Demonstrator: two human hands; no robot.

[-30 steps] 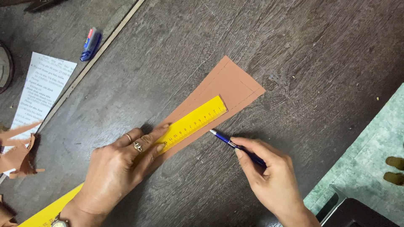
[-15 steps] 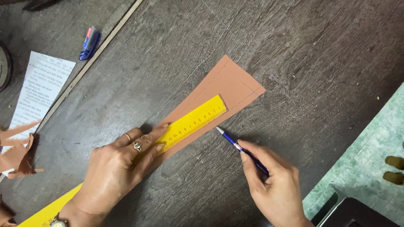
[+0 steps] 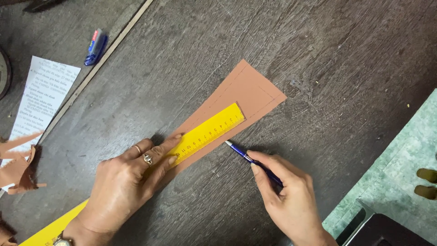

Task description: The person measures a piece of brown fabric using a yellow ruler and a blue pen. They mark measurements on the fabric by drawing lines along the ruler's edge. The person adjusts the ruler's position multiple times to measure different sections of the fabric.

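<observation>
A yellow ruler lies slantwise along a strip of brown paper on the dark wooden table, its numbered end near the strip's wide upper right end, its other end running under the left hand and out past the wrist to the lower left. The left hand presses flat on the ruler, fingers together and stretched, rings on two of them, pinning it to the paper. Just right of the ruler's lower edge, the right hand pinches a blue pen between thumb and fingers, its tip pointing up-left and lying beside the paper's edge, close to the ruler but apart from it. Farther left lie brown paper scraps, a printed white sheet and a small blue object.
</observation>
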